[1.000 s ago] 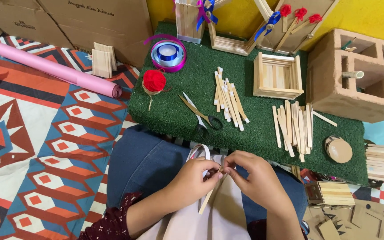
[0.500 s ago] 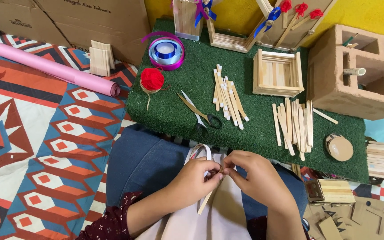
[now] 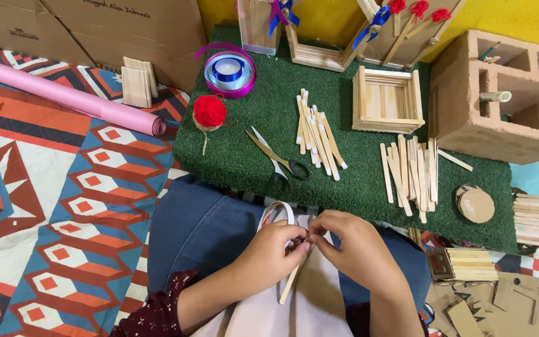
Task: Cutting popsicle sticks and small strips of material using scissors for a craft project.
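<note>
left hand (image 3: 274, 248): we see it pinched shut over our lap, fingertips narrow on a white ribbon loop (image 3: 280, 212) and on the top of a wooden craft stick (image 3: 291, 285).
right hand (image 3: 350, 244): it meets the left, thumb and forefinger closed on the same small spot; what sits between them we cannot tell.
where the work sits: on a pale cloth (image 3: 310, 309) across our denim-clad knees, just short of the green mat (image 3: 357, 181).
how far along: we judge it an early stage, one stick and one ribbon in hand; a finished stick box (image 3: 387, 100) stands on the mat, and two loose piles of sticks (image 3: 317, 133) (image 3: 410, 173) lie unused.
around us: scissors (image 3: 277, 159) lie near the mat's front edge, with a red yarn ball (image 3: 209, 112), a spool of blue and purple ribbon (image 3: 229, 72), a pink paper roll (image 3: 70, 98) on the patterned rug and a hollow brick (image 3: 500, 100).
in the way: nothing crowds our hands; the scissors lie closest.
</note>
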